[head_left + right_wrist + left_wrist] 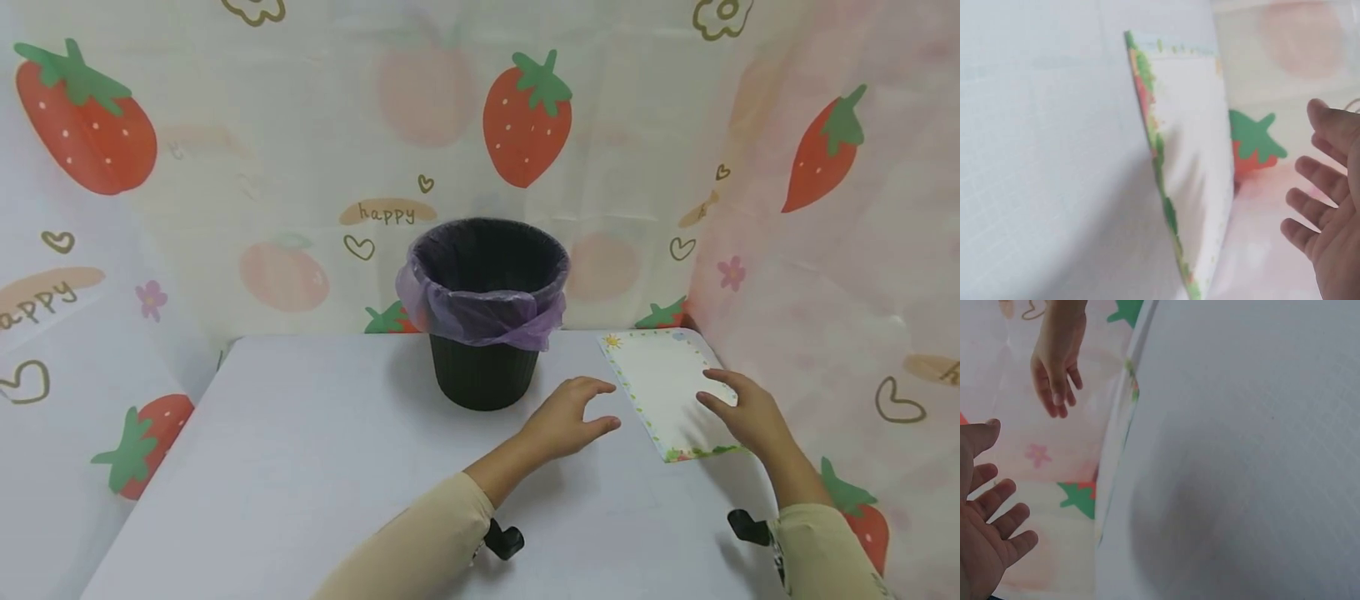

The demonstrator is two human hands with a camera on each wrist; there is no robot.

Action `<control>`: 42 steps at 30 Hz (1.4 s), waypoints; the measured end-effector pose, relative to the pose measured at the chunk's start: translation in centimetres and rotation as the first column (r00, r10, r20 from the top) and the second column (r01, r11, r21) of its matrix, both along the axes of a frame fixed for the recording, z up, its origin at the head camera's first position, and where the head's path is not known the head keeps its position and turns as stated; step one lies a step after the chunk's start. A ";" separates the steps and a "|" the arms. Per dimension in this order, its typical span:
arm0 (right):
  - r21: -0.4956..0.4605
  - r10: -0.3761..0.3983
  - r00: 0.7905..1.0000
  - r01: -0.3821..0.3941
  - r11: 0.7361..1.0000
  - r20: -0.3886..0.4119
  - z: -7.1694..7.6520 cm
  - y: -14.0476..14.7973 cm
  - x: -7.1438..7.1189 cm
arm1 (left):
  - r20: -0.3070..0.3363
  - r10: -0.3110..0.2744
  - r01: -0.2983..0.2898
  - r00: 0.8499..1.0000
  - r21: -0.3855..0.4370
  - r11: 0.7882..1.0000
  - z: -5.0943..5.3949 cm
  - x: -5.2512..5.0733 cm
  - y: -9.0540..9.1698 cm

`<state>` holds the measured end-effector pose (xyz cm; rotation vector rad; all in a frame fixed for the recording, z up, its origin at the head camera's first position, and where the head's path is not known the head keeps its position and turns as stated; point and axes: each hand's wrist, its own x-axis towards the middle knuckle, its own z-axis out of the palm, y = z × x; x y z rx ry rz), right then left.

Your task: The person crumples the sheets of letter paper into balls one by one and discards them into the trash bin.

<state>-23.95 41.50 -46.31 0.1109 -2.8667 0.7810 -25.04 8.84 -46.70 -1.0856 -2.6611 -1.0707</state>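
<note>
A white sheet [660, 383] with a printed border of leaves, flowers and a sun lies flat at the right back of the table. Above its right edge hovers my right hand [750, 412], fingers spread and holding nothing. My left hand [566, 421] is in the air just left of the sheet, thumb and fingers apart, with nothing in it. In the left wrist view, the fingers of the left hand [988, 519] are loosely spread. The right wrist view shows the right hand [1329, 187] relaxed beside the sheet [1188, 144].
A black bin [483, 375] with a purple plastic liner [487, 317] stands at the back middle, left of the left hand. White cloth covers the table [300, 467]. Strawberry-printed curtains [315, 150] hang behind and on both sides, close to the table's right edge.
</note>
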 end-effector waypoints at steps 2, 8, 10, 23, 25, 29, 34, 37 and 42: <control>-0.003 0.006 0.999 -0.006 1.000 0.039 -0.5 0.4 -0.3 | 0.013 0.007 -0.007 1.000 -0.012 1.000 -0.4 -0.2 0.5; -0.028 0.037 0.979 -0.032 0.999 0.201 -2.5 1.5 -0.8 | 0.059 0.038 -0.034 0.998 -0.072 0.997 -1.5 -0.7 1.7; -0.030 0.035 0.969 -0.029 0.999 0.243 -3.2 1.6 -0.7 | 0.072 0.048 -0.042 0.996 -0.090 0.995 -1.9 -0.7 2.0; 0.022 0.054 0.950 -0.064 0.998 0.308 -6.1 2.9 -0.1 | 0.094 0.076 -0.065 0.993 -0.119 0.991 -3.4 -0.7 2.9; 0.021 0.051 0.953 -0.060 0.998 0.297 -6.0 2.8 0.1 | 0.087 0.081 -0.070 0.993 -0.124 0.990 -3.6 -0.8 3.0; 0.025 0.047 0.955 -0.057 0.998 0.291 -5.7 2.2 0.3 | 0.085 0.093 -0.081 0.992 -0.136 0.987 -3.7 -0.9 3.0; 0.038 0.068 0.960 -0.081 0.996 0.271 -5.8 0.9 0.6 | 0.100 0.122 -0.105 0.987 -0.167 0.980 -3.9 -1.0 2.7; 0.042 0.082 0.964 -0.096 0.995 0.254 -6.0 0.0 0.8 | 0.102 0.136 -0.115 0.986 -0.186 0.976 -4.2 -1.2 2.6; 0.016 0.106 0.965 -0.113 0.993 0.240 -6.1 -1.3 1.8 | 0.122 0.136 -0.110 0.983 -0.202 0.973 -4.9 -1.4 2.8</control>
